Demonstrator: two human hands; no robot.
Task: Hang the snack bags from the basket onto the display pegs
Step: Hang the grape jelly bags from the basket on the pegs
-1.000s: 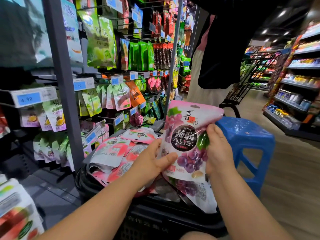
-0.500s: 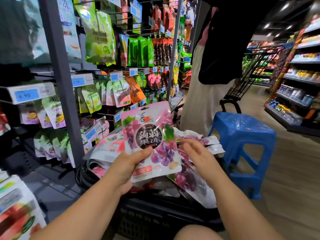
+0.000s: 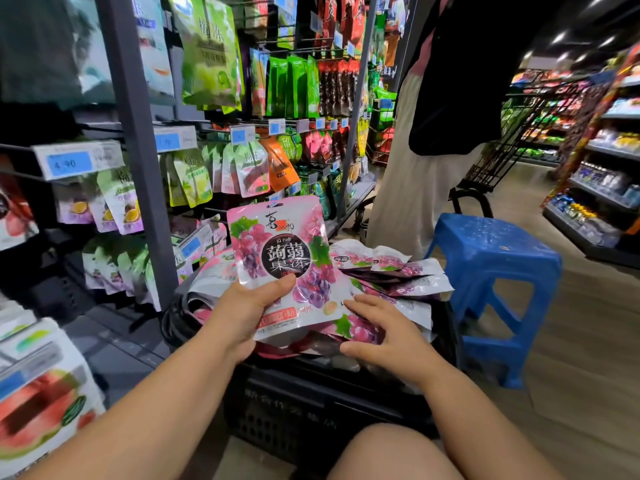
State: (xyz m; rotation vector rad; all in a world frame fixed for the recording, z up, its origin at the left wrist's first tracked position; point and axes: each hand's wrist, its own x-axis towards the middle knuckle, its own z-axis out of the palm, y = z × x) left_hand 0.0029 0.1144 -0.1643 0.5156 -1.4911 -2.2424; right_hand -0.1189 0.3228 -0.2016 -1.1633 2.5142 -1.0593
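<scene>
My left hand (image 3: 242,313) grips a pink grape jelly snack bag (image 3: 280,258) by its lower left corner and holds it upright above the black plastic basket (image 3: 311,410). The thumb lies across the front of the bag. My right hand (image 3: 384,334) rests with spread fingers on the loose grape bags (image 3: 391,278) piled in the basket, just right of the held bag. To the left, display pegs (image 3: 207,128) carry hanging snack bags behind blue price tags.
A grey shelf upright (image 3: 138,161) stands left of the basket. On the right of the basket is a blue plastic stool (image 3: 491,271). A person in a light skirt (image 3: 415,181) stands behind, next to a shopping cart (image 3: 498,157). My knee (image 3: 388,455) is below the basket.
My right hand let go of the pink bag and dropped onto the pile in the basket. My left hand carried the bag to the left, towards the shelf.
</scene>
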